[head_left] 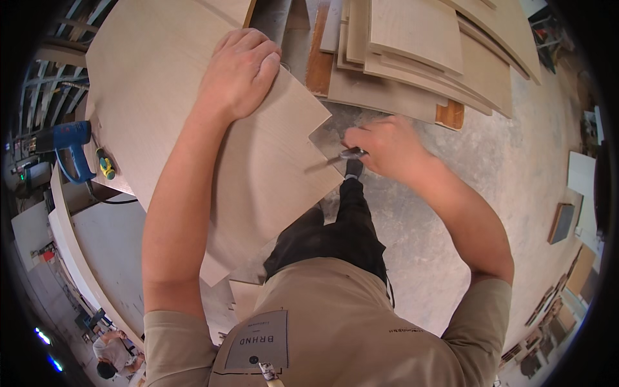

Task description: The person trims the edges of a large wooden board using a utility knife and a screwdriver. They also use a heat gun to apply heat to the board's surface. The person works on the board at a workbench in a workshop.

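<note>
A pale plywood panel [258,187] with a notched right corner lies before me, over another wide sheet [142,84]. My left hand [242,74] is closed on its far edge, with the fingers curled and their tips partly hidden. Beside the notched edge, my right hand [387,145] grips a slim hand tool [353,153] with a dark and silver body. Its thin blade is smeared by motion and points left across the panel's edge; I cannot tell its exact kind.
Stacked plywood boards [416,64] stand at the far right. A blue heat gun [74,145] and a yellow-green screwdriver [105,164] lie at the left. Dark wood-edged blocks [561,222] rest on the right-hand floor. Another person [116,351] is at the lower left.
</note>
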A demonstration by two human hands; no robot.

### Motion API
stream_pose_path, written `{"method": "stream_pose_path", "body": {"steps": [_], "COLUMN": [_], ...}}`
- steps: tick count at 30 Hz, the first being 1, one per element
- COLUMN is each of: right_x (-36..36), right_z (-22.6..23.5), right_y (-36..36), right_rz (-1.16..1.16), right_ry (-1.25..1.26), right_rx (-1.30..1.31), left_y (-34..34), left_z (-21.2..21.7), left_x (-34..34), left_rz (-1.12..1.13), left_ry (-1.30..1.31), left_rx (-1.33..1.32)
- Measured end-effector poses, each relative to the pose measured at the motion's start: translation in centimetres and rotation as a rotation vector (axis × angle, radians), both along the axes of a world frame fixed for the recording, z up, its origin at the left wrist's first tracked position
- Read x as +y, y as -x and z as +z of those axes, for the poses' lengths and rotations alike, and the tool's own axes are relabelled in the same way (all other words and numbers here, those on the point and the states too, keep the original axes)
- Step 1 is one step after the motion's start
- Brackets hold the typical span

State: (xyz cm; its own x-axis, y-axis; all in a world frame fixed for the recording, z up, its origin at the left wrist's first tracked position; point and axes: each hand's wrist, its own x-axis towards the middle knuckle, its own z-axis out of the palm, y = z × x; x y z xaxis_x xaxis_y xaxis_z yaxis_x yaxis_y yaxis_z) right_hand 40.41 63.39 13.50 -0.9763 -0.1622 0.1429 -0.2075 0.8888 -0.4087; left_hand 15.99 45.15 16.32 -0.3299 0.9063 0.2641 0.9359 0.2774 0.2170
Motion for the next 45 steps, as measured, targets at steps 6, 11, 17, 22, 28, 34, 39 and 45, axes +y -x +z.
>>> {"method": "stream_pose_path", "body": {"steps": [6,11,17,22,28,34,39,45], "right_x": [1.1,0.1,1.1,-0.1,1.9,1.3,-1.5,-3.4], "right_z": [2.0,2.6,3.9,3.0,3.4,1.9,-0.9,-1.4], "right_y": [-0.6,-0.2,-1.1,-1.5,-6.4,-10.8,-12.7,-12.7], "right_rz": [0.024,-0.003,0.035,0.02,0.037,-0.894,-0.818,-0.828], "right_ry": [-0.208,-0.232,-0.267,-0.277,-0.087,0.437,0.584,0.644], "right_rx": [-0.039,-0.018,-0.031,-0.053,-0.071,-0.306,-0.281,-0.332], "left_y": [0.0,0.0,-0.1,0.1,-1.1,-7.6,-8.0,-8.3], "left_z": [0.1,0.0,-0.1,-0.2,0.3,1.8,1.6,0.6], "left_x": [0.1,0.0,0.1,-0.1,-0.2,-3.5,-2.3,-0.5], "left_rz": [0.015,0.007,0.017,0.013,-0.015,-0.406,-0.477,-0.492], "left_ry": [0.031,0.012,-0.023,0.033,-0.081,-0.067,-0.067,-0.077], "left_rx": [-0.01,-0.001,0.017,0.012,-0.031,-0.216,-0.255,-0.342]}}
